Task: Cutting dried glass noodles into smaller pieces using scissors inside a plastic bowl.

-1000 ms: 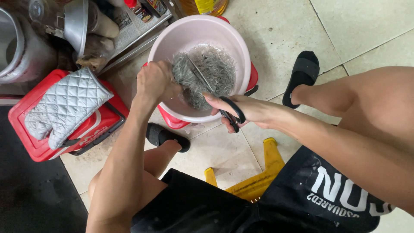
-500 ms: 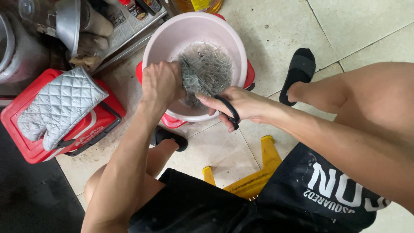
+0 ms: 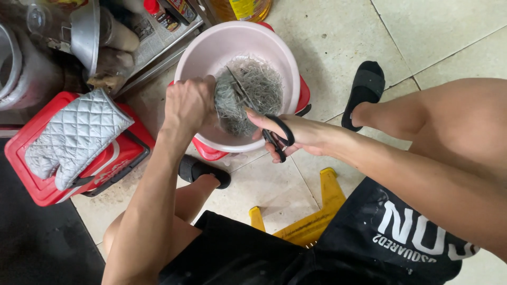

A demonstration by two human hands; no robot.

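Black-handled scissors (image 3: 264, 119) sat gripped in the right hand (image 3: 296, 134), blades reaching into a grey fibrous clump (image 3: 235, 103) that the left hand (image 3: 190, 103) clutched with curled fingers over the pink basin (image 3: 232, 39) beyond.

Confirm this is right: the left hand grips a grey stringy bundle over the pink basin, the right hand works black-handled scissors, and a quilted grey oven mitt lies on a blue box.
Not quite: the box is red, not blue, as the head view shows. The rest holds: the left hand grips the grey stringy bundle over the pink basin, the right hand works the black-handled scissors, and the quilted grey oven mitt lies on that box.
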